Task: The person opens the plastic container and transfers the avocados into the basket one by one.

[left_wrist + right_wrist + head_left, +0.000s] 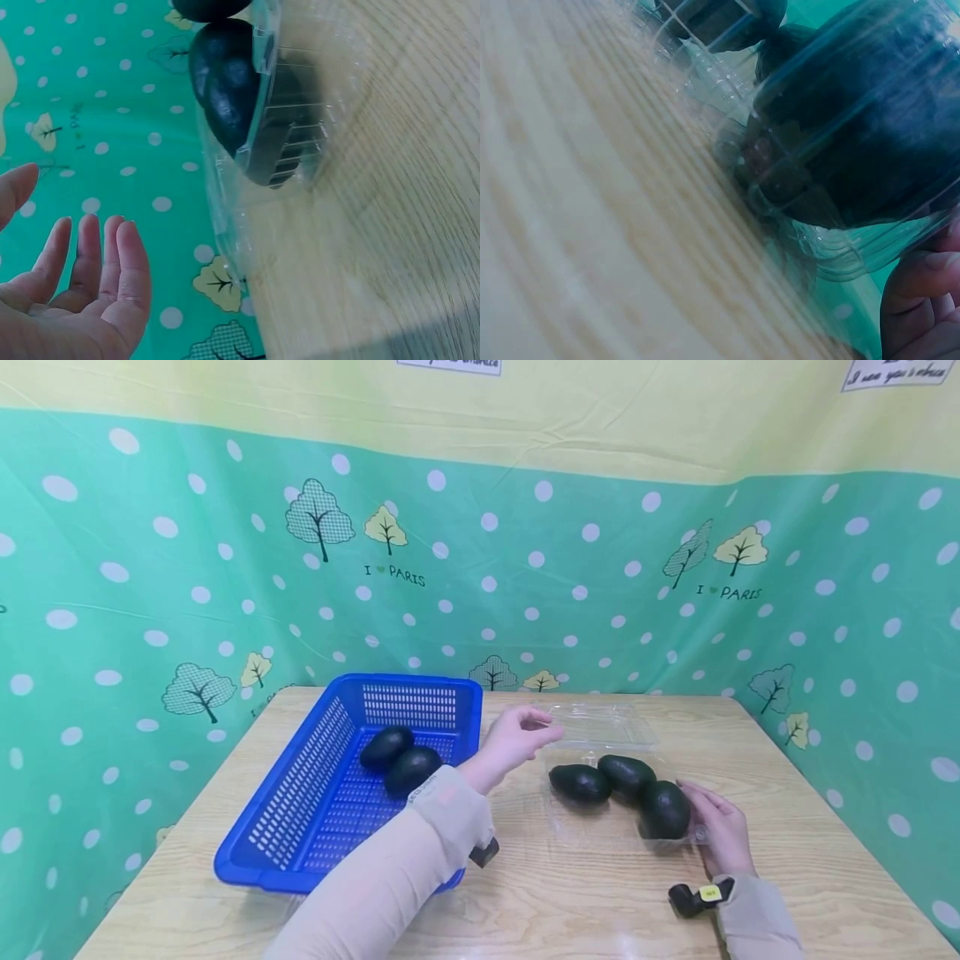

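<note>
A clear plastic clamshell box (600, 833) lies with its lid (600, 724) folded back, and three dark avocados (581, 785) sit in its base. My right hand (722, 831) is at the box's right end, beside the nearest avocado (665, 810). In the right wrist view the curled fingers (922, 289) grip the box's edge, partly out of frame. My left hand (520, 742) hovers between the blue basket (273, 878) and the box lid. Its fingers (133, 262) are loosely extended and hold nothing. Two more avocados (387, 747) lie in the basket.
A light wooden table (570, 910) carries everything. Behind it hangs a green and yellow curtain (487, 552) with dots and trees, meeting the table's back edge. The basket's raised walls stand at the left, under my left forearm (390, 868).
</note>
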The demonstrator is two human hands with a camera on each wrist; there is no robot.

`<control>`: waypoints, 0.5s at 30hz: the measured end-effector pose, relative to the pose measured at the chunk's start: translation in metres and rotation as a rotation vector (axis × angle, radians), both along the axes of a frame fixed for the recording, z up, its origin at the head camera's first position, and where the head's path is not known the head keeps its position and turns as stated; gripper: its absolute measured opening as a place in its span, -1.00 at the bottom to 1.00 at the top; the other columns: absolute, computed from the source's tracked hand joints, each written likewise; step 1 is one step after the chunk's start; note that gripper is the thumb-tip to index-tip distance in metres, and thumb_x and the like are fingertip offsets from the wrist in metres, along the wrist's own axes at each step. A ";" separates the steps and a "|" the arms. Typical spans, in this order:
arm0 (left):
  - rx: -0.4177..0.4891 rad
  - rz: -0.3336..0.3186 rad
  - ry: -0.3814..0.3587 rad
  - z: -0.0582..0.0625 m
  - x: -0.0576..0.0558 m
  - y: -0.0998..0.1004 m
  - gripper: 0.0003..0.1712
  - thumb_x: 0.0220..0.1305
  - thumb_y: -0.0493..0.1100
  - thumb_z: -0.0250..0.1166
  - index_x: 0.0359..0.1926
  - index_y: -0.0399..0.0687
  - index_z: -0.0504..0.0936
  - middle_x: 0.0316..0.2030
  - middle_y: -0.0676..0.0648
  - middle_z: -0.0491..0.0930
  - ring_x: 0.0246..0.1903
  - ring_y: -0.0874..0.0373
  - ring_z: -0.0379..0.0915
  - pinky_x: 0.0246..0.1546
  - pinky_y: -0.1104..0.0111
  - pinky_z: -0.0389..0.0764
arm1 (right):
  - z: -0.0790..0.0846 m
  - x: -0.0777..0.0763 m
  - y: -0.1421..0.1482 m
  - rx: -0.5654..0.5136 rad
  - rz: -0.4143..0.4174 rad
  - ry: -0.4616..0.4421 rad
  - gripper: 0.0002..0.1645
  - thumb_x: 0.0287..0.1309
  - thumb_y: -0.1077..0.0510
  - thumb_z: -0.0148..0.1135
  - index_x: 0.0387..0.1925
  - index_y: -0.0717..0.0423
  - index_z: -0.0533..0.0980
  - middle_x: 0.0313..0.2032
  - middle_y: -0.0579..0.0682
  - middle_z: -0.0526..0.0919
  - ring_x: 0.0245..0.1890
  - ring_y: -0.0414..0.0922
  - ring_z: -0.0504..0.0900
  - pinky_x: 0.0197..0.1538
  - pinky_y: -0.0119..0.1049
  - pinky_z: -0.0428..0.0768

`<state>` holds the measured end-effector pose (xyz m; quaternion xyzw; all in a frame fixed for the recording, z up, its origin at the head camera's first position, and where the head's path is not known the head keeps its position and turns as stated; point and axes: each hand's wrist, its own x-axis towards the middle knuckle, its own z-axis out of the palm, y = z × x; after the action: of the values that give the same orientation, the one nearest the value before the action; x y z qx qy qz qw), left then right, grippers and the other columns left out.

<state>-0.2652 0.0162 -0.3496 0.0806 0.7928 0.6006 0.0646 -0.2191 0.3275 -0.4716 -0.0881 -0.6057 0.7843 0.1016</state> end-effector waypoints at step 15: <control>-0.220 -0.049 0.084 -0.010 0.004 0.016 -0.48 0.20 0.12 0.40 0.11 0.01 0.60 0.00 0.01 0.66 -0.02 0.11 0.58 -0.03 0.29 0.62 | 0.001 -0.002 0.000 -0.022 0.008 -0.001 -0.75 0.33 0.19 0.22 -0.31 -0.21 0.75 -0.33 -0.34 0.76 -0.31 -0.40 0.70 -0.25 -0.54 0.62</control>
<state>-0.2616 0.0317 -0.3591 0.1177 0.8538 0.5042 0.0545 -0.2211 0.3276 -0.4709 -0.0870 -0.5974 0.7912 0.0971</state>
